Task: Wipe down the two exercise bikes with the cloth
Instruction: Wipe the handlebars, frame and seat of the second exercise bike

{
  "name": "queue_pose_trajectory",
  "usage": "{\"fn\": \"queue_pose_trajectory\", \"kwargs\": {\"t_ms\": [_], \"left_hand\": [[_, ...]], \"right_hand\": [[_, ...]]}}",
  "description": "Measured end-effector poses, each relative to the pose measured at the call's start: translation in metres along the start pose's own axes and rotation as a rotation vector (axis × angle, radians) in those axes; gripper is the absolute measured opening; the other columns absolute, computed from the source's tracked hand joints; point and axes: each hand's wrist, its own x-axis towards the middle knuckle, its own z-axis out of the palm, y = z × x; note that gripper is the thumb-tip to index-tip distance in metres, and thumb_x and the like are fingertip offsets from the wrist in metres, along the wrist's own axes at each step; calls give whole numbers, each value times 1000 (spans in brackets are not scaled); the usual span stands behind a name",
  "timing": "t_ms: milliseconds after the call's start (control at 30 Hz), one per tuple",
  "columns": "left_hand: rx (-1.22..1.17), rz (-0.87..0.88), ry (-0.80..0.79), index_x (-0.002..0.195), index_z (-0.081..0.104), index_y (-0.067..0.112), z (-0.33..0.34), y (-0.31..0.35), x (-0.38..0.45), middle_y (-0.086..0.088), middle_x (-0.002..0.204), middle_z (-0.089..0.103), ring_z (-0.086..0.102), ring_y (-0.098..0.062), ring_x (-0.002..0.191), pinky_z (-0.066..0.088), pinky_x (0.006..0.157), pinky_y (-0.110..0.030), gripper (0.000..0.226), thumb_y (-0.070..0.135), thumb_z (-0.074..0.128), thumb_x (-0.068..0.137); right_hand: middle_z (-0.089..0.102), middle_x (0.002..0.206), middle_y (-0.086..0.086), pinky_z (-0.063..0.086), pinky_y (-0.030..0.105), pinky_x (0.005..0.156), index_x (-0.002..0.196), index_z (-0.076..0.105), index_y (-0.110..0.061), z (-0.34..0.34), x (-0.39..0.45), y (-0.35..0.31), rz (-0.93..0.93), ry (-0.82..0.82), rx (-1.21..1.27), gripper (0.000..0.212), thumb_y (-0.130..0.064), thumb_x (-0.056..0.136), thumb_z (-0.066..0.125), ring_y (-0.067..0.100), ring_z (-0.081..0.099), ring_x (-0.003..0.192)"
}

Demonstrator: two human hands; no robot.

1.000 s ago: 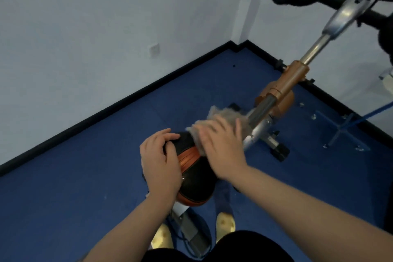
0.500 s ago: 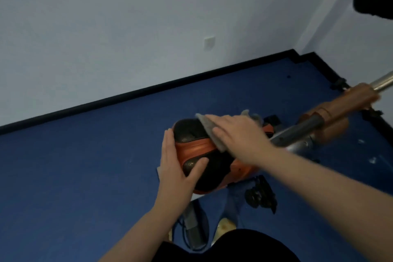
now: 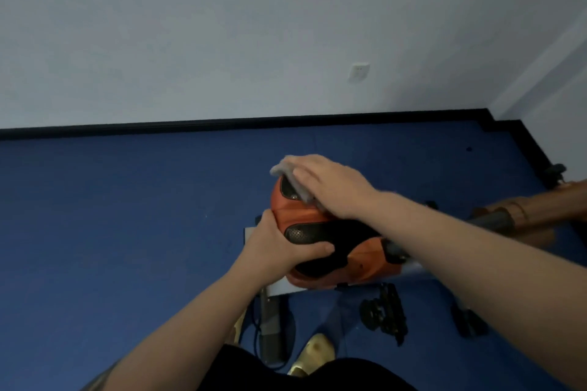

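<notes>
Head view looks down over my two bare forearms onto the exercise bike [image 3: 495, 219], whose orange-and-black saddle [image 3: 320, 232] sits in the middle of the picture above blue floor [image 3: 127, 232]; my right hand [image 3: 330, 187] lies flat on the far, upper side of the saddle, fingers straight and close together, pressing the grey cloth [image 3: 290, 173] down against it; the cloth shows as a crumpled edge poking out past my fingertips toward the wall and as a strip under my index finger, the rest being hidden under the palm; my left hand [image 3: 279, 246] grips the near left edge of the saddle, thumb curled over the black perforated panel, fingers wrapped out of sight round the side; the two hands sit on opposite sides of the saddle, apart, with the orange band between them; the bike's grey and brown-orange post runs off to the right under my right forearm; a black pedal [image 3: 384, 316] hangs below the saddle, blurred; a pale shoe [image 3: 314, 354] shows on the floor beneath.
</notes>
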Motion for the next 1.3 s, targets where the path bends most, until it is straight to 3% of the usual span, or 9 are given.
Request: {"fn": "queue_pose_trajectory", "kwargs": {"t_ms": [100, 267, 433, 600, 767, 933, 1033, 1133, 1300], "left_hand": [[-4, 36, 14, 120, 49, 29, 2, -2, 2, 13, 107, 66, 63, -2, 98, 55, 83, -26, 103, 68, 84, 31], [-112, -3, -1, 112, 51, 32, 1, -3, 2, 12, 104, 68, 66, -1, 91, 57, 83, -27, 95, 60, 89, 30], [-101, 98, -4, 115, 51, 38, 3, -3, 0, 19, 104, 66, 61, 9, 94, 51, 75, -13, 88, 57, 89, 38], [-151, 74, -74, 106, 58, 36, -1, -2, 3, 18, 94, 72, 67, 4, 87, 54, 73, -16, 68, 37, 95, 50], [-71, 155, -67, 112, 63, 32, 1, -4, -2, 16, 101, 71, 64, 4, 95, 54, 77, -18, 73, 57, 84, 47], [-138, 39, -127, 115, 56, 33, -3, -4, 0, 8, 109, 70, 67, -5, 98, 56, 87, -31, 86, 55, 90, 40], [35, 6, 2, 147, 16, 29, -3, -2, -6, 2, 151, 29, 39, -15, 134, 43, 107, -44, 142, 73, 79, 28], [159, 205, 93, 148, -14, 40, -5, 1, -7, 21, 153, -4, 9, -12, 145, 23, 118, -40, 148, 78, 74, 36], [278, 507, 105, 151, 21, 30, -20, 24, 11, 13, 156, 13, 15, -7, 142, 18, 116, -32, 106, 72, 63, 63]], "right_hand": [[28, 155, -8, 29, 42, 109, 135, 47, -46, 14, -12, -11, -375, 85, -264, 43, -53, 98, 27, 20, 26, 140], [53, 132, -5, 41, 39, 91, 121, 57, -38, -5, 23, -14, 37, -27, 44, 36, -48, 102, 29, 21, 50, 120], [45, 136, -7, 38, 44, 93, 115, 59, -44, 2, -2, -28, -359, -15, -316, 39, -58, 94, 29, 21, 38, 124], [62, 85, -9, 40, 33, 66, 76, 65, -27, -10, 46, -57, 89, -199, -213, 22, -38, 86, 49, 20, 57, 90], [62, 104, -7, 38, 40, 85, 90, 69, -31, 17, 9, -55, -407, -1, -549, 34, -42, 95, 38, 18, 51, 100], [51, 137, -1, 41, 43, 98, 125, 53, -28, -12, 28, -20, 52, -146, -205, 37, -35, 102, 26, 27, 47, 123], [35, 146, -2, 41, 47, 96, 137, 36, -45, 4, -6, -22, 11, -12, -221, 51, -56, 92, 15, 26, 39, 126], [30, 152, -8, 42, 46, 96, 143, 20, -53, -9, -27, -7, 14, -53, -49, 47, -57, 97, 21, 20, 38, 130], [46, 141, 3, 41, 46, 90, 140, 36, -29, -12, -17, -7, 365, -96, -285, 39, -33, 102, 28, 34, 51, 119]]}}
